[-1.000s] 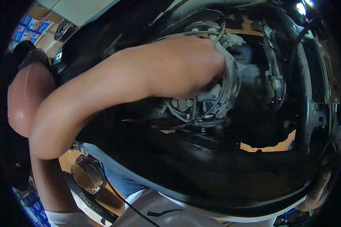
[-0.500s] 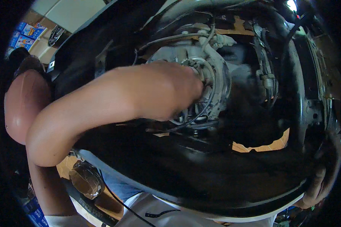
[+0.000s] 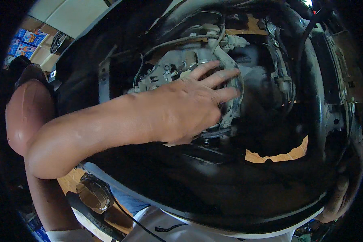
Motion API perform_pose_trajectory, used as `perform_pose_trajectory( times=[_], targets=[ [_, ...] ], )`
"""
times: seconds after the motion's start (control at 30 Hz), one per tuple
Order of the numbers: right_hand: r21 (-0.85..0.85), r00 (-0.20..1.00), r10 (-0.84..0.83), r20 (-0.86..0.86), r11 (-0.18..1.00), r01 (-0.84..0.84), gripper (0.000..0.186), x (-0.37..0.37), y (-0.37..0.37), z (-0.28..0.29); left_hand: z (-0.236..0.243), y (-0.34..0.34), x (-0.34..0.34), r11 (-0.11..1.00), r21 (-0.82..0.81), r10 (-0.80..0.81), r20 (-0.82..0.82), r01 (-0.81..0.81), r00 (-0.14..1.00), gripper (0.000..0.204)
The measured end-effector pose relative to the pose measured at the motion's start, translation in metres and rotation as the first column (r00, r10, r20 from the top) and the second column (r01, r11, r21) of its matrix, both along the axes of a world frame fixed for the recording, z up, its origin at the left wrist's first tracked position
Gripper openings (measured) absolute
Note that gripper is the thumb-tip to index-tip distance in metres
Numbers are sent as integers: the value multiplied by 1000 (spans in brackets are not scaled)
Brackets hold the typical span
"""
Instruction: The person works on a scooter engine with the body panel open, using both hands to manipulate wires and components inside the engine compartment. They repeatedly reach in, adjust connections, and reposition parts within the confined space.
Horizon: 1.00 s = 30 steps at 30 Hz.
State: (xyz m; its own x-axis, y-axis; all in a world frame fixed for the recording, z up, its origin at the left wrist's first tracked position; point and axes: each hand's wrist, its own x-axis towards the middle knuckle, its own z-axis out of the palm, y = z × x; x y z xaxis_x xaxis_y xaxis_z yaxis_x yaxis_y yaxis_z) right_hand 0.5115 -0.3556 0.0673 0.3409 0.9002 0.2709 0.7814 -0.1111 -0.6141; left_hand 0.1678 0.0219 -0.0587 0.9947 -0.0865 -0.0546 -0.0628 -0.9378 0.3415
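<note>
A big glossy black body shell (image 3: 238,189) surrounds the dusty engine (image 3: 165,66) of what looks like a motorbike or scooter. My left hand (image 3: 197,99) lies over the engine, back upward, with its fingers spread on or just above a curved grey housing (image 3: 230,62). Nothing shows in that hand; its palm and thumb are hidden. Down at the right, in shadow, my right hand (image 3: 334,203) is curled round the shell's rim. Hoses and a thin cable (image 3: 177,41) run past the engine's far side.
Along the right stands a dark frame tube (image 3: 316,88), with wiring (image 3: 284,82) beside it. A smooth pinkish rounded thing (image 3: 28,109) is at the left. Blue boxes (image 3: 26,42) sit behind it. A tan roll-like thing (image 3: 93,193) and a black cable (image 3: 137,221) lie near me.
My left hand has drawn back from among the engine parts, slightly nearer to me, and its fingers have spread apart. The right hand stays at the rim.
</note>
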Motion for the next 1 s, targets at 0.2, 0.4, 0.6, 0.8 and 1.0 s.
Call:
perform_pose_trajectory(
  times=[0.2, 0.4, 0.6, 0.8, 1.0],
  targets=[
    [-14, 998, -16, 55, 1000, 17, 58, 35, -45, 3, -26, -17, 2, 998, -53, -24, 141, 31, 990, 25],
    [-27, 994, -34, 107, 999, 37, 57, 14, -7, 5, -29, -24, 3, 984, 172, -48, -40, 55, 998, 14],
    [-43, 983, -60, 172, 997, 68, 57, 18, -13, 5, -30, -35, 6, 959, 282, -7, -102, 35, 995, 18],
    [-61, 969, -73, 236, 994, 90, 57, 10, -5, 10, -35, -40, 8, 923, 381, 5, -126, 44, 992, 15],
    [-65, 948, -81, 307, 992, 106, 56, -46, 63, 4, -30, -34, 8, 910, 402, -39, -152, 98, 988, 15]
  ],
)
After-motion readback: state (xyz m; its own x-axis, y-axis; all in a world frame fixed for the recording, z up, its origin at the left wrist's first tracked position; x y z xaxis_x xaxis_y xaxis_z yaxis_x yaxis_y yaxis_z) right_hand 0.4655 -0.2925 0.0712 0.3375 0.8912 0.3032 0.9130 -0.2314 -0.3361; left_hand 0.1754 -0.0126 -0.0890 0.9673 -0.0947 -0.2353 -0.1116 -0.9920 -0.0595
